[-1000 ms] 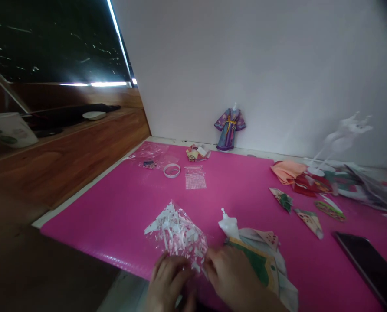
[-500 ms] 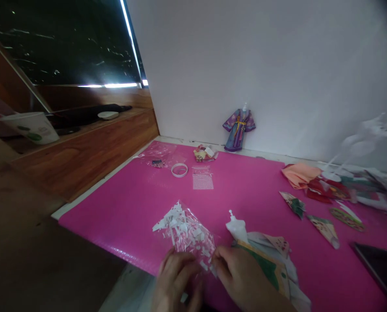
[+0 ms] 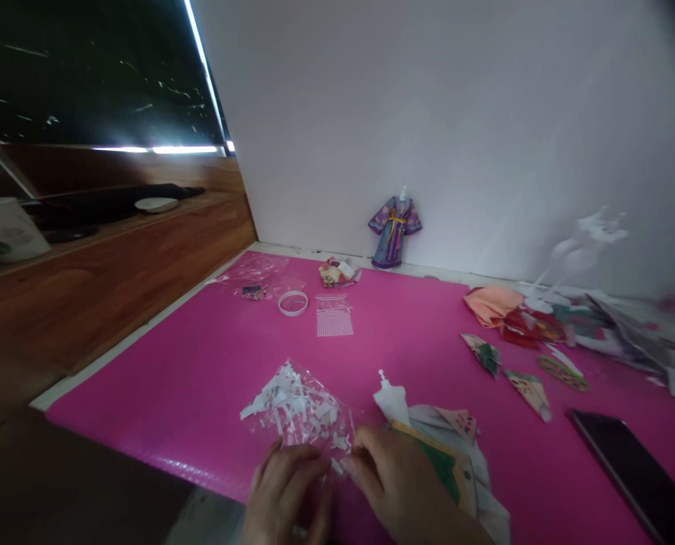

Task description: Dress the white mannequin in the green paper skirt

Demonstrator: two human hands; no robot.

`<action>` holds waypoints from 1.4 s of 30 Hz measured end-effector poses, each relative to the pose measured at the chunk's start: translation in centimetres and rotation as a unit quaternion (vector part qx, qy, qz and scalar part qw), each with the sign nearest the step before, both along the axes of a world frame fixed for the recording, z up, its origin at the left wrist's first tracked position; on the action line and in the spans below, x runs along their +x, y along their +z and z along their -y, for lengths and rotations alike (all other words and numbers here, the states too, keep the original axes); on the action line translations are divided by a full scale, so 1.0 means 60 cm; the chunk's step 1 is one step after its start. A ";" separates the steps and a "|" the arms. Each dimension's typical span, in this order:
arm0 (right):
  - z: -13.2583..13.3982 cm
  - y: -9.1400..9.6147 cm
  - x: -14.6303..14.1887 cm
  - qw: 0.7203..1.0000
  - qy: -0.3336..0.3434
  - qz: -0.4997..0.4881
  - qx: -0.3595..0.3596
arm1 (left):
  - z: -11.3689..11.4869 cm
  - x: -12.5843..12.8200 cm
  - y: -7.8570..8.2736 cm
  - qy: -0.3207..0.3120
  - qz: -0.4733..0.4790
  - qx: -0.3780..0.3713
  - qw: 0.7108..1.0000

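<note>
Counted: one clear bag of white pieces, on pink mat; one ring; one dotted sheet; one phone; two hands.

Clock centred on bag: ring at 12, sheet 1, phone just past 3. Left hand at 6, fingers half curled at near edge; right hand at 4, thumb and forefinger nearly meeting at bag's edge. Grip of either: cannot tell.
</note>
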State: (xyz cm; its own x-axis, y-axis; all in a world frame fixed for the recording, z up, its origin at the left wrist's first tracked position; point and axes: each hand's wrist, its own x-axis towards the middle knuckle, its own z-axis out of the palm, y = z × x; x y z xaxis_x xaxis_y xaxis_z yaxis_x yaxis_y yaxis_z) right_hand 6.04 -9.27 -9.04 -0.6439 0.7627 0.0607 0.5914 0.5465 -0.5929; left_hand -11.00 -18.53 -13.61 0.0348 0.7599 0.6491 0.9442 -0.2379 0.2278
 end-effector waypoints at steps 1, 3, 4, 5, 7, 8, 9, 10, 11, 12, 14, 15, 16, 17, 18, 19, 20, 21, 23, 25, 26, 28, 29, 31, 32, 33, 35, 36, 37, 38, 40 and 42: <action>-0.001 0.000 0.000 1.000 -0.007 -0.013 -0.005 | -0.002 -0.003 -0.003 0.001 -0.006 0.005 1.000; -0.002 -0.002 -0.001 0.999 -0.014 -0.030 0.000 | -0.005 -0.006 -0.008 0.002 -0.017 0.014 1.000; -0.003 -0.004 -0.001 0.999 -0.014 -0.032 0.011 | -0.006 -0.008 -0.011 0.003 -0.021 0.020 1.000; -0.004 -0.006 -0.002 0.999 -0.013 -0.032 0.027 | -0.008 -0.008 -0.012 0.004 -0.023 0.024 0.999; -0.004 -0.009 -0.003 0.997 -0.007 -0.031 0.066 | -0.009 -0.008 -0.014 0.003 -0.020 0.032 0.999; -0.004 -0.009 -0.004 0.996 -0.004 -0.030 0.086 | -0.009 -0.007 -0.014 0.007 -0.010 0.035 0.999; -0.005 -0.009 -0.004 0.994 -0.003 -0.028 0.104 | -0.009 -0.005 -0.013 0.011 0.004 0.036 0.999; -0.005 -0.009 -0.005 0.992 -0.002 -0.025 0.122 | -0.009 -0.003 -0.012 0.015 0.015 0.035 0.999; -0.005 -0.009 -0.006 0.990 0.000 -0.022 0.138 | -0.009 -0.001 -0.010 0.018 0.025 0.036 0.999; -0.005 -0.008 -0.007 0.988 0.001 -0.021 0.152 | -0.009 0.002 -0.008 0.022 0.036 0.036 0.998; -0.004 -0.008 -0.009 0.986 0.001 -0.032 0.165 | -0.009 0.008 -0.005 0.026 0.055 0.032 0.998; -0.004 -0.008 -0.009 0.986 -0.004 -0.044 0.163 | -0.010 0.011 -0.003 0.028 0.066 0.031 0.997; -0.003 -0.008 -0.010 0.986 -0.010 -0.060 0.156 | -0.010 0.014 -0.002 0.032 0.078 0.030 0.996; -0.003 -0.007 -0.011 0.986 -0.014 -0.077 0.146 | -0.010 0.015 -0.001 0.035 0.089 0.030 0.995; -0.002 -0.007 -0.011 0.986 -0.013 -0.096 0.135 | -0.011 0.016 0.000 0.034 0.094 0.032 0.994; -0.002 -0.006 -0.011 0.986 -0.007 -0.114 0.123 | -0.011 0.016 0.001 0.034 0.097 0.036 0.994; -0.002 -0.005 -0.011 0.985 0.003 -0.131 0.112 | -0.011 0.015 0.002 0.035 0.096 0.039 0.994; -0.002 -0.003 -0.011 0.984 0.014 -0.146 0.102 | -0.012 0.013 0.003 0.032 0.089 0.042 0.995; -0.002 0.001 -0.009 0.982 0.028 -0.161 0.092 | -0.011 0.008 0.005 0.023 0.063 0.040 0.997; -0.001 0.006 -0.007 0.984 0.026 -0.143 0.101 | -0.010 0.004 0.007 0.016 0.036 0.031 0.999; -0.001 0.008 -0.006 0.986 0.020 -0.128 0.110 | -0.009 0.003 0.008 0.015 0.027 0.027 0.999; -0.001 0.009 -0.004 0.987 0.006 -0.107 0.123 | -0.007 0.003 0.011 0.016 0.020 0.017 1.000; -0.001 0.007 -0.003 0.986 -0.001 -0.109 0.127 | -0.006 0.003 0.013 0.015 0.018 0.015 1.000; -0.002 0.004 -0.003 0.983 -0.006 -0.128 0.131 | -0.004 0.005 0.015 0.015 0.019 0.010 1.000; -0.002 0.001 -0.003 0.982 -0.005 -0.135 0.135 | -0.003 0.006 0.016 0.017 0.021 0.007 1.000; -0.003 0.000 -0.003 0.981 -0.004 -0.136 0.140 | -0.002 0.006 0.017 0.019 0.023 0.006 1.000; -0.003 -0.003 -0.002 0.980 -0.001 -0.126 0.154 | 0.000 0.007 0.017 0.020 0.027 0.003 0.999; -0.003 -0.004 -0.001 0.981 0.003 -0.116 0.156 | 0.000 0.008 0.016 0.019 0.029 0.005 0.999; -0.003 -0.004 0.001 0.982 0.011 -0.108 0.154 | 0.000 0.008 0.016 0.017 0.029 0.011 0.999; -0.002 -0.005 0.002 0.984 0.022 -0.104 0.147 | 0.000 0.008 0.015 0.016 0.030 0.015 0.999; -0.003 -0.006 0.004 0.986 0.051 -0.109 0.117 | 0.000 0.008 0.013 0.019 0.033 0.021 0.999; -0.004 -0.008 0.005 0.988 0.071 -0.116 0.071 | 0.000 0.008 0.012 0.020 0.035 0.020 0.999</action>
State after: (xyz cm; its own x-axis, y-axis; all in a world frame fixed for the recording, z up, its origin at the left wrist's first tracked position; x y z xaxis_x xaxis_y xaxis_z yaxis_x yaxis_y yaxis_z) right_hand 6.36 -9.03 -9.52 -0.6995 0.6394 0.3194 0.3598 0.7011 -0.6156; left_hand -10.53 -18.53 -12.91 -0.0414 0.7332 0.6788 0.9354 -0.2103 0.2843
